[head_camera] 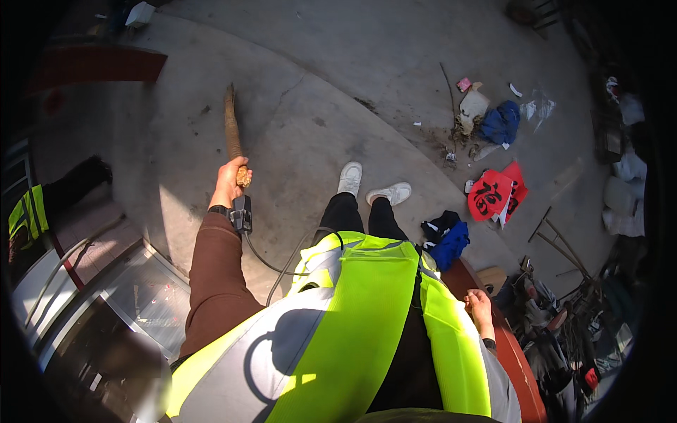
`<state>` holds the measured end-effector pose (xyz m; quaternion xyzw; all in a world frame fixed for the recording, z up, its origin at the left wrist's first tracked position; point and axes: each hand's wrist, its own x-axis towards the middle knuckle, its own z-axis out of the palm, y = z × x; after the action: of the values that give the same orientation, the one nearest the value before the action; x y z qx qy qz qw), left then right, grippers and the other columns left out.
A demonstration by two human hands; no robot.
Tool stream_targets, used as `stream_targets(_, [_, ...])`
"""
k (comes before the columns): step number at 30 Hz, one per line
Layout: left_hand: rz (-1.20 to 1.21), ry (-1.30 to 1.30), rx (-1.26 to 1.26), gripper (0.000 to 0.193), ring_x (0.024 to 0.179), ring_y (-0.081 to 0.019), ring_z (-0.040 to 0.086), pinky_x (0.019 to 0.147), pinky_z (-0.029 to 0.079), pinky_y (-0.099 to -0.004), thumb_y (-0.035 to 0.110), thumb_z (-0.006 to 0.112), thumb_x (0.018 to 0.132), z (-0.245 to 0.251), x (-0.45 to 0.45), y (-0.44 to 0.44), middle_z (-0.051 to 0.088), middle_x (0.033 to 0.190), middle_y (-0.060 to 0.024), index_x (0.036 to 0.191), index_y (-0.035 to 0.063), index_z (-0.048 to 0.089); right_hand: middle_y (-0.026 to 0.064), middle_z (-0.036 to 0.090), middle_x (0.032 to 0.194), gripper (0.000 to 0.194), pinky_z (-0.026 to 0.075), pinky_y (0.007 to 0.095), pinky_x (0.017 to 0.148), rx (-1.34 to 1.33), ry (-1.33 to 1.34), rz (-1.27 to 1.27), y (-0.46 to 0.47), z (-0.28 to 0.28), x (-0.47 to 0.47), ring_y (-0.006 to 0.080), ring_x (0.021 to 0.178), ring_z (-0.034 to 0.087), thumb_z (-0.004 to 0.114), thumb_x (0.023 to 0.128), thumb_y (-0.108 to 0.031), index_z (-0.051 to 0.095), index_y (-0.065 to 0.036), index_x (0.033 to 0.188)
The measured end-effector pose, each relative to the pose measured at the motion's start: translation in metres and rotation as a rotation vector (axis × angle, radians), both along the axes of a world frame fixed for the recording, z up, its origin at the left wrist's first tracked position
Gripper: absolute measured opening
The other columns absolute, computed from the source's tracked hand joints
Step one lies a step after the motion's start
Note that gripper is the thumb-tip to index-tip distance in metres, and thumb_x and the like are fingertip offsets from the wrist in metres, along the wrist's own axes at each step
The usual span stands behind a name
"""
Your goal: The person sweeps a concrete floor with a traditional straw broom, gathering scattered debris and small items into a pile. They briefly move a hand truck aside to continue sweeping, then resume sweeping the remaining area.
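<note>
My left hand [231,178] is closed round the near end of a long, curved, tapering brown object [231,124], perhaps a horn or a piece of wood. Its pale, rough end shows beside my fingers, and its darker tip points away over the concrete floor. A small black device with a cable sits at my left wrist. On the other side, my right hand [478,305] hangs low beside the hi-vis vest, near a red-brown panel [515,359], its fingers loosely bent. Whether it touches the panel or holds anything small cannot be told.
Red paper with black characters [489,195] lies on the floor at the right. Blue cloth [500,122], plastic scraps and a thin stick lie beyond it. Blue and black cloth [449,240] is near my feet. Piled clutter lines the right side. Another person's hi-vis vest shows at the far left.
</note>
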<state>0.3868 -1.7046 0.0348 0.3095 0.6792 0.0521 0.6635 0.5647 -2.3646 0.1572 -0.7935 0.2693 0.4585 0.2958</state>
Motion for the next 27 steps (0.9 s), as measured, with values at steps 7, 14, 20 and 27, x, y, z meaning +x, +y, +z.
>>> stream_targets(7, [-0.024,0.072,-0.100,0.013,0.050,-0.0161,0.050,0.043,0.046,-0.0284,0.011,0.058,0.071,-0.062,-0.002,0.036,0.047,0.068,-0.0045,0.074,0.0051,0.048,-0.0020,0.054,0.071,0.006,0.039,0.0184,0.050,-0.062,0.068,-0.107,-0.001,0.017,-0.023,0.0062,0.056,0.050,0.050,0.084,-0.014,0.053,-0.010,0.087])
stream_targets(14, [-0.513,-0.048,-0.248,0.022,0.048,-0.0185,0.051,0.042,0.046,-0.0298,0.005,0.058,0.071,-0.008,0.048,-0.145,0.047,0.065,-0.0078,0.085,-0.0011,0.041,-0.0007,0.053,0.072,0.007,0.039,0.0183,0.048,-0.027,0.092,-0.126,0.025,0.007,-0.014,0.0066,0.054,0.050,0.049,0.085,-0.013,0.052,-0.008,0.089])
stream_targets(20, [-0.601,-0.334,-0.437,0.030,0.052,-0.0142,0.050,0.045,0.046,-0.0275,0.004,0.060,0.069,0.044,0.135,-0.173,0.046,0.073,-0.0060,0.091,0.0026,0.039,0.0018,0.057,0.078,0.021,0.042,0.0196,0.054,-0.017,0.010,0.049,0.040,-0.008,0.006,0.0084,0.061,0.054,0.050,0.083,-0.018,0.052,-0.005,0.100])
stream_targets(27, [-0.565,-0.331,-0.387,0.035,0.047,-0.0148,0.051,0.039,0.041,-0.0247,0.008,0.057,0.071,0.073,0.126,-0.162,0.049,0.064,-0.0071,0.101,-0.0013,0.042,0.0030,0.057,0.080,0.024,0.043,0.0212,0.057,-0.045,-0.007,0.017,0.014,-0.004,0.008,0.0098,0.064,0.055,0.050,0.082,-0.018,0.052,-0.004,0.101])
